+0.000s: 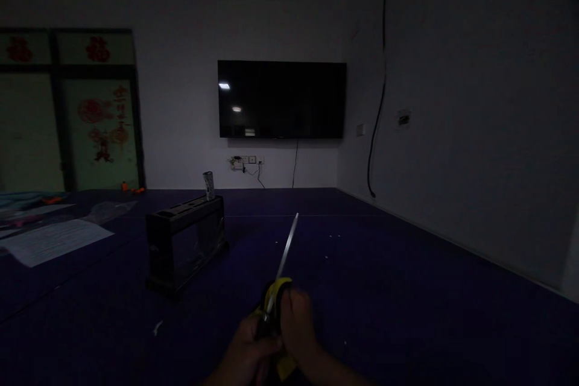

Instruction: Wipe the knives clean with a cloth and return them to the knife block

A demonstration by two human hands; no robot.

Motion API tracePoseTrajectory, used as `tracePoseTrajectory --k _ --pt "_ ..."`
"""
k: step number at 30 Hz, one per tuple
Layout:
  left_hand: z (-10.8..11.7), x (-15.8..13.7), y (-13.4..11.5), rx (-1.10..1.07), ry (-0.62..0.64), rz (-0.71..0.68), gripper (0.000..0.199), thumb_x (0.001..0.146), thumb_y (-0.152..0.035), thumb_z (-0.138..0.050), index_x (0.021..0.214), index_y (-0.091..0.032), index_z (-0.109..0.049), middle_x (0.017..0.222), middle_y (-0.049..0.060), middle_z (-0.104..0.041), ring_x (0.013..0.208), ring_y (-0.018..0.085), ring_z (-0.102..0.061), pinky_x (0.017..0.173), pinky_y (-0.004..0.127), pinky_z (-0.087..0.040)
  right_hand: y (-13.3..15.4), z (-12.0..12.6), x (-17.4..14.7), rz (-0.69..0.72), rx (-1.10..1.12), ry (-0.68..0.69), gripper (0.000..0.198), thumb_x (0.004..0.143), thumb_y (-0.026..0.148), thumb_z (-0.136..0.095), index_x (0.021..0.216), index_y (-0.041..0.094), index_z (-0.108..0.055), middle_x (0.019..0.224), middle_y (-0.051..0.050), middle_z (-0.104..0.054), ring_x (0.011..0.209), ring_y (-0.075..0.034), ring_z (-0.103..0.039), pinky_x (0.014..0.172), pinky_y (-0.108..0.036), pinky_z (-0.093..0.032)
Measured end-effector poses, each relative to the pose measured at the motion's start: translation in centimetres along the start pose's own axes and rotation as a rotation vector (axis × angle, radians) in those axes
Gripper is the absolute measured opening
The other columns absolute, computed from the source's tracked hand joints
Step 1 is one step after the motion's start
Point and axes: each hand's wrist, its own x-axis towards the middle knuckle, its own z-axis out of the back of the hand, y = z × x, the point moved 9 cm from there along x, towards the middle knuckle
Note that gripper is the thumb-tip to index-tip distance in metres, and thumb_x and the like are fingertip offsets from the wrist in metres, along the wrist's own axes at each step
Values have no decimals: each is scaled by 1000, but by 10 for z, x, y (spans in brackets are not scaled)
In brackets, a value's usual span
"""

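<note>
Low in the middle, my left hand (248, 347) is closed round the dark handle of a long, narrow, shiny metal blade or rod (288, 247). Its tip points forward and slightly right, above the dark blue surface. Close against it, my right hand (297, 319) is wrapped round a yellow-and-black tool (281, 283), whose kind I cannot make out. The metal runs along or through the yellow part; fingers and darkness hide where they meet. To the left stands a black slotted rack (185, 247) with a patterned upright object (208, 186) on its top.
A dark blue surface (384, 289) spreads ahead, with small white scraps (157, 328) on it. Printed paper sheets (58, 241) lie at left, with orange items (131, 187) farther back. A television (283, 99) hangs on the far wall; a dark cable (378, 114) hangs at right.
</note>
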Motion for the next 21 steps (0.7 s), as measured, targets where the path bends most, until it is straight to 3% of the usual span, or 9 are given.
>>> tracePoseTrajectory --k 5,8,12,21 --pt "9 -5 -11 76 -87 -30 41 55 -51 -70 68 -14 -59 40 -6 -47 31 5 -33 35 18 -22 14 1 -4 122 97 62 48 90 49 -27 74 21 -63 72 -8 -68 67 -19 -63 66 -30 -50" --pt "11 -7 -17 75 -127 -41 37 59 -49 -65 71 -15 -58 36 -7 -45 28 6 -31 33 19 -19 32 -2 -7 248 201 166 40 91 40 -30 87 20 -64 77 -6 -69 67 -18 -64 66 -29 -52" --pt "15 -10 -24 87 -196 -56 29 61 -42 -63 72 -15 -58 34 -7 -44 28 8 -33 33 19 -22 50 -4 -12 407 205 248 35 92 32 -31 84 21 -64 72 -4 -67 63 -17 -63 61 -27 -50" --pt "11 -23 -46 -7 -255 -130 21 56 -32 -69 68 -16 -60 51 -3 -58 46 12 -50 48 23 -40 60 1 -18 557 91 218 27 89 31 -36 89 19 -60 79 -6 -66 65 -18 -62 60 -29 -47"
